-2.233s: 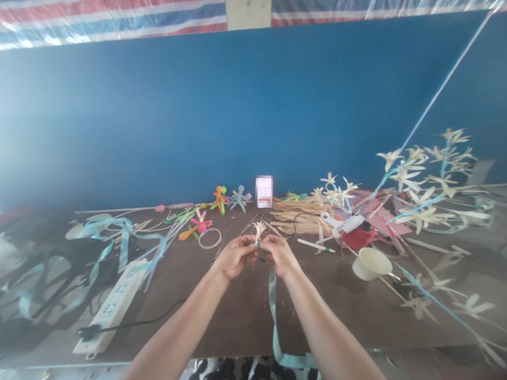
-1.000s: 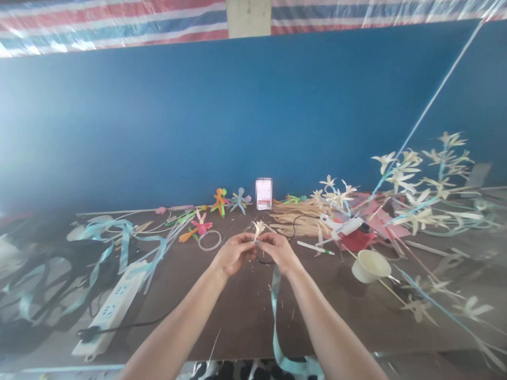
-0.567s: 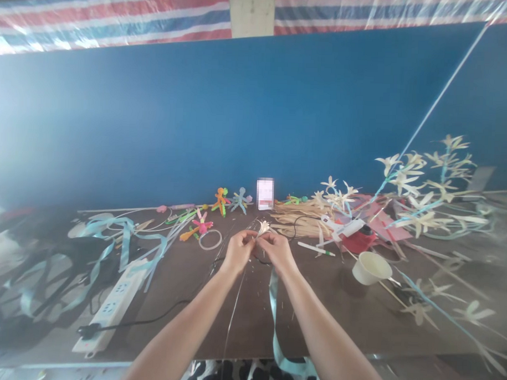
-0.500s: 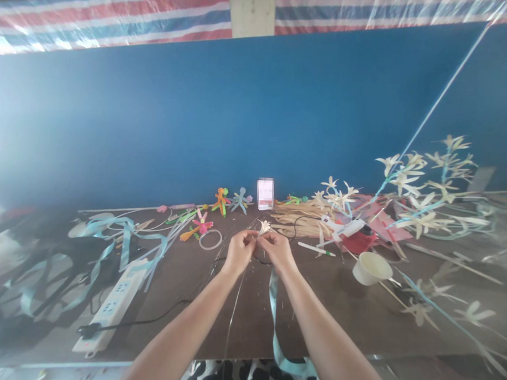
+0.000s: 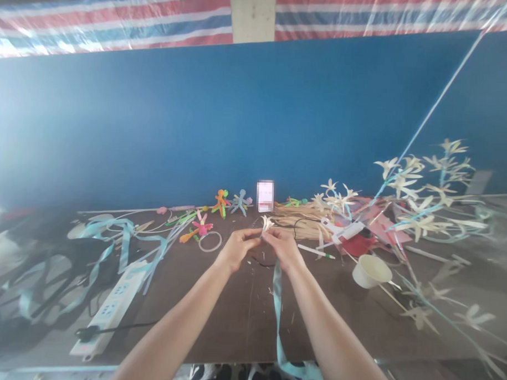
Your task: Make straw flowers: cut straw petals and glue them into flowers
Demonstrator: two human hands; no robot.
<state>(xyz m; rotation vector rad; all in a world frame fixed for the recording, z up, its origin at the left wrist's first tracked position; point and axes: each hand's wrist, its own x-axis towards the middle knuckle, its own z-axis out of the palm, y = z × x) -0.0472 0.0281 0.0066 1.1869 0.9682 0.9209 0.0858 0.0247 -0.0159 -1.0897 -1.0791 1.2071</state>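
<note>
A small white artificial flower (image 5: 267, 222) points upward between my two hands, over the middle of the brown table. My right hand (image 5: 283, 247) pinches its base with thumb and fingers. From the left, my left hand (image 5: 238, 249) reaches the same spot, its thumb and fingertips closed near the flower's base; the exact contact is hidden. A light blue ribbon (image 5: 277, 307) hangs from beneath my right hand down to the table's front edge and over my lap.
White flowers on blue stems (image 5: 407, 173) crowd the right side, near a cup (image 5: 371, 271) and a white pen (image 5: 315, 251). At left lie a power strip (image 5: 112, 307), loose ribbons (image 5: 127, 241) and a clear ring (image 5: 210, 241). Small colourful figures (image 5: 221, 203) stand along the blue wall.
My wrists have spread slightly apart, and the flower shows more upright between my fingertips. The ribbon has swung a little to the right. A thin strand below my left hand no longer shows.
</note>
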